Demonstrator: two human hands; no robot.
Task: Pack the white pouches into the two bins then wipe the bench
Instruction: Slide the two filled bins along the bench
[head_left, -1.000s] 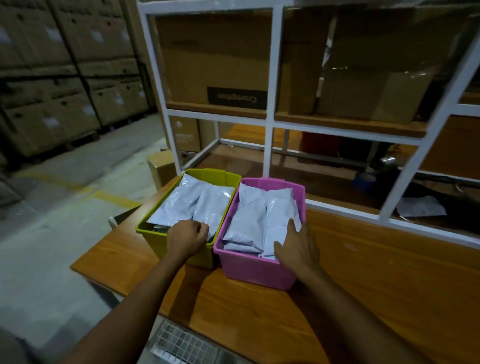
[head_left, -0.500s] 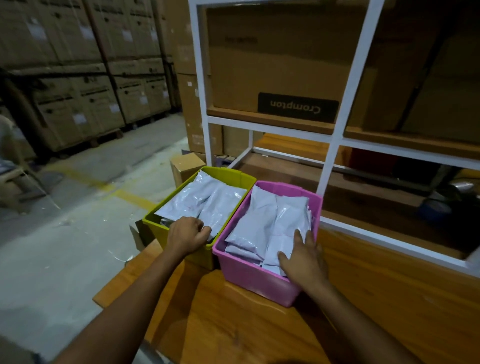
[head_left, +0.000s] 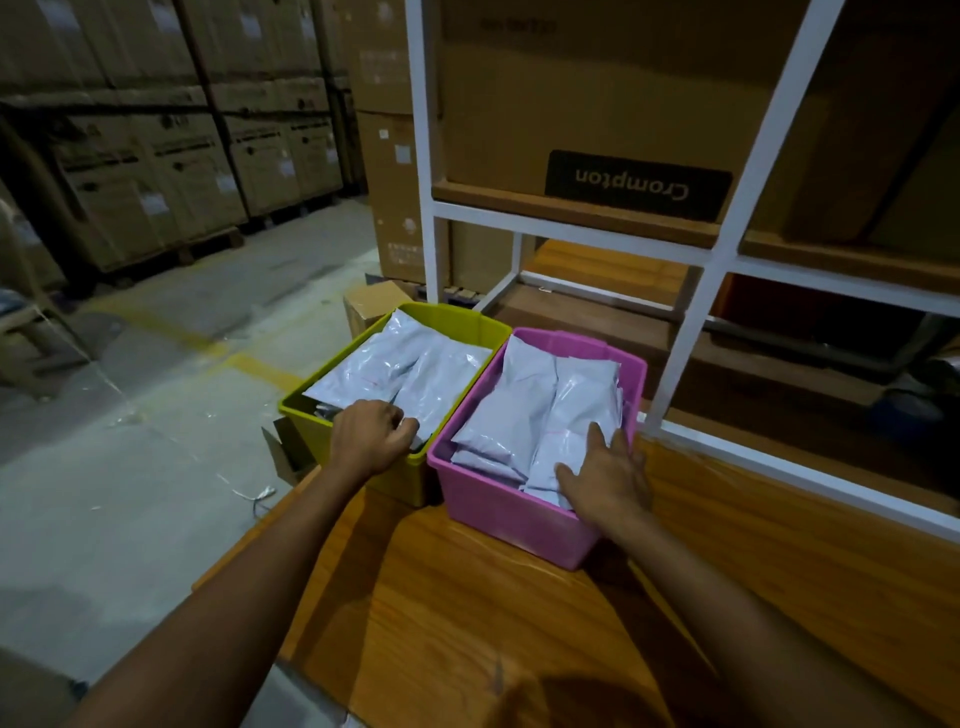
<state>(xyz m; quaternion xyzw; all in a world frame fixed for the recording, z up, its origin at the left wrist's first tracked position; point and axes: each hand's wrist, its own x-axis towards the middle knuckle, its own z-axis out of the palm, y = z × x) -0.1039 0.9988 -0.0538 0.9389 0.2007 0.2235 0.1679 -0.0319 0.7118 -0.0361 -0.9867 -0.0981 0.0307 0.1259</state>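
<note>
Now | left hand (head_left: 371, 435) curled on green bin (head_left: 332, 422) rim | right hand (head_left: 605, 475) flat, spread over white pouches (head_left: 511, 410) in pink bin (head_left: 511, 512)

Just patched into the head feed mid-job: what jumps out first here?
Two bright plastic bins side by side at the wooden bench's far left corner: a lime-green bin and a pink bin, both stuffed with white plastic pouches. The left hand curls over the green bin's near rim; the right hand lies flat on the pink bin's pouches.
</note>
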